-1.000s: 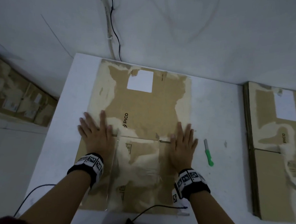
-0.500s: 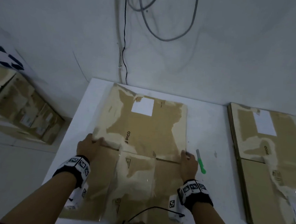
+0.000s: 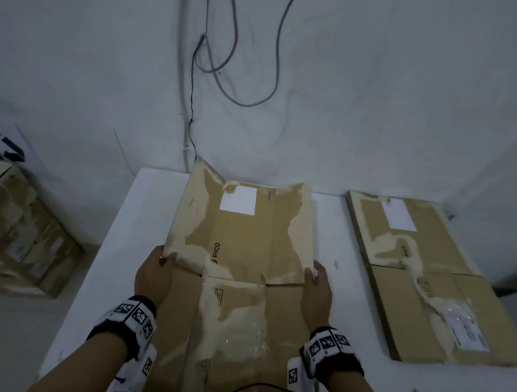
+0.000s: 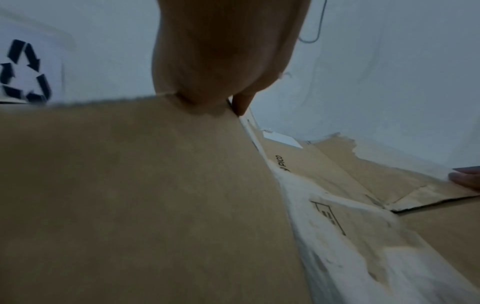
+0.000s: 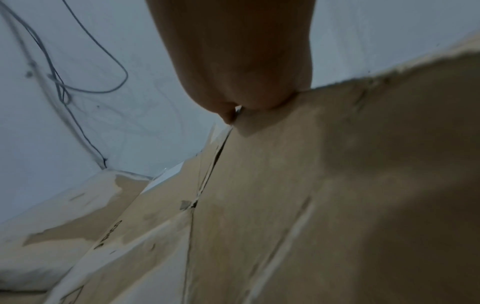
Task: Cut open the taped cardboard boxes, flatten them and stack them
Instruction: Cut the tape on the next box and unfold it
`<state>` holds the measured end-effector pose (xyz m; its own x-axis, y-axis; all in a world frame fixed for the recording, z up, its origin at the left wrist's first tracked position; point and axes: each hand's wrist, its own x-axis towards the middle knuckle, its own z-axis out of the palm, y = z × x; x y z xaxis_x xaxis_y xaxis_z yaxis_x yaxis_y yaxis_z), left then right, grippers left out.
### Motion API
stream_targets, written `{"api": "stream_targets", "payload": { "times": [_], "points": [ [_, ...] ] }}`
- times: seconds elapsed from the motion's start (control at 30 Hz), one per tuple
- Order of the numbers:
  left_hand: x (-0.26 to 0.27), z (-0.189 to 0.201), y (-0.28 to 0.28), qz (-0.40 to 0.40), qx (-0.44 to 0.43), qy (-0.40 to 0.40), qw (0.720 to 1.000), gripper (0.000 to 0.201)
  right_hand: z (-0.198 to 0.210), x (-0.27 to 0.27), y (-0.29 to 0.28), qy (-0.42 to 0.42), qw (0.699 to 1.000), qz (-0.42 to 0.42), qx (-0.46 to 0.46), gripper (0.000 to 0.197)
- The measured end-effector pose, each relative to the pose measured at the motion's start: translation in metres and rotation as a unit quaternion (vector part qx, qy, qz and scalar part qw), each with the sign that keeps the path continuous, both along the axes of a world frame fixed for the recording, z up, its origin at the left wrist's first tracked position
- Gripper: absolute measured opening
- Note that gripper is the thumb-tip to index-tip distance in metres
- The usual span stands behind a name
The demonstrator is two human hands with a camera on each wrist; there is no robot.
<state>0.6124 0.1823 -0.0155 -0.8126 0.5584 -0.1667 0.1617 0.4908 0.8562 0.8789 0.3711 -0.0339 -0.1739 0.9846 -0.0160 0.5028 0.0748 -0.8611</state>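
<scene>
Lifted since a second ago, when both palms pressed it flat, the flattened box (image 3: 242,249) now tilts off the white tabletop (image 3: 121,248). Left hand (image 3: 152,275) and right hand (image 3: 318,290) grasp its side edges, fingers curled around them. Stacked flattened boxes (image 3: 421,281) lie to the right.

"PICO" on held flattened box (image 3: 242,240), "PICO" on stacked box (image 3: 405,250)
</scene>
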Motion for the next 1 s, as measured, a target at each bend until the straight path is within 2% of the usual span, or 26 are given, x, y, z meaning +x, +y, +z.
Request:
{"api": "stream_targets", "payload": {
  "times": [0.23, 0.5, 0.8, 1.0],
  "points": [
    [0.04, 0.047, 0.075, -0.067, 0.091, -0.013, 0.993, 0.022, 0.053, 0.073, 0.058, 0.017, 0.996, -0.062, 0.061, 0.04],
    [0.139, 0.072, 0.184, -0.101, 0.152, -0.071, 0.981, 0.025, 0.1, 0.183, 0.155, -0.021, 0.989, -0.118, 0.086, 0.035],
    [0.297, 0.04, 0.329, -0.066, 0.133, -0.152, 0.977, 0.026, 0.099, 0.336, 0.319, -0.113, 0.987, -0.1, 0.052, 0.035],
    [0.371, 0.014, 0.397, -0.017, 0.115, -0.188, 0.975, 0.029, 0.077, 0.389, 0.415, -0.184, 0.98, -0.072, 0.009, 0.037]
  ]
}}
